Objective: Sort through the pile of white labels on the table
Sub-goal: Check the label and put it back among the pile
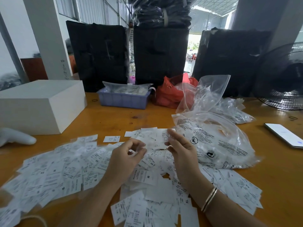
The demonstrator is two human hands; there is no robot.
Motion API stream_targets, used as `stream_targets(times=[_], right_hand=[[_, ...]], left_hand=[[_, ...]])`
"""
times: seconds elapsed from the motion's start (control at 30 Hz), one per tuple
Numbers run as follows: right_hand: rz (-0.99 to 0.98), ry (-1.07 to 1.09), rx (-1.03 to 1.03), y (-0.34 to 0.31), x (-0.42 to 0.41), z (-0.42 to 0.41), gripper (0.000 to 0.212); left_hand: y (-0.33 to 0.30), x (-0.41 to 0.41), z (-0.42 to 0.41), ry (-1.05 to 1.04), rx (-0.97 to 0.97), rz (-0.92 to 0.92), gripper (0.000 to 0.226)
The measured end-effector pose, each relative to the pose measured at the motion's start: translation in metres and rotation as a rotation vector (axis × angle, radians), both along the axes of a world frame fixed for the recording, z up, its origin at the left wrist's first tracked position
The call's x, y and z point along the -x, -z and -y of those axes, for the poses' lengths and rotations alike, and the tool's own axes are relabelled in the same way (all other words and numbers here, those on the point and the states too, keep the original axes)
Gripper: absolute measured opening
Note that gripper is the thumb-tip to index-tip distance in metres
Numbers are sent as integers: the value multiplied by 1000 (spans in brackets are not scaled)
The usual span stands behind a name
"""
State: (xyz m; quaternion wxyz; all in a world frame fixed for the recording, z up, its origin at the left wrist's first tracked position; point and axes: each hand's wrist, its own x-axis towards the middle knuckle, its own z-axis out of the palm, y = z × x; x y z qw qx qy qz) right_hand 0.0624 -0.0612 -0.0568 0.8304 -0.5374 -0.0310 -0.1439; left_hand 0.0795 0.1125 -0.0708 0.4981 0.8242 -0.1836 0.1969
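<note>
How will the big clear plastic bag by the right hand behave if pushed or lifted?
Probably floppy: the clear plastic bag lies crumpled and sagging on the table, so it would likely deform rather than slide as one piece. Likely light, since it looks thin and see-through. Its glossy film may slip in the fingers and drag nearby white labels along.
</note>
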Motion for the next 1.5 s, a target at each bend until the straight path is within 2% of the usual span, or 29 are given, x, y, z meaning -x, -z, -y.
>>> stream_targets(times=[0.1,0.4,0.57,0.67,0.8,0.87,1.03,1.23,1.5], right_hand=[[-6,-23,-4,-1,-1,1,26],[50,-11,210,-1,1,-4,37],[89,-58,220,4,-1,-5,44],[62,-38,102,7,-5,-3,35],[49,-54,-212,5,-6,6,18],[58,-73,-257,4,-8,12,21],[74,7,91,6,-8,9,43],[105,13,402,6,-5,7,30],[200,20,601,5,-3,6,27]], left_hand=[[1,-1,1,2,-7,16,18],[0,0,2,28,-34,41,18],[0,0,1,34,-39,44,22],[-1,1,1,37,-30,50,22],[-1,2,1,30,-13,43,21],[0,2,1,30,-6,42,19],[-1,1,1,30,-8,40,19],[-1,1,0,20,-20,40,19],[-3,2,-2,30,-50,54,19]])
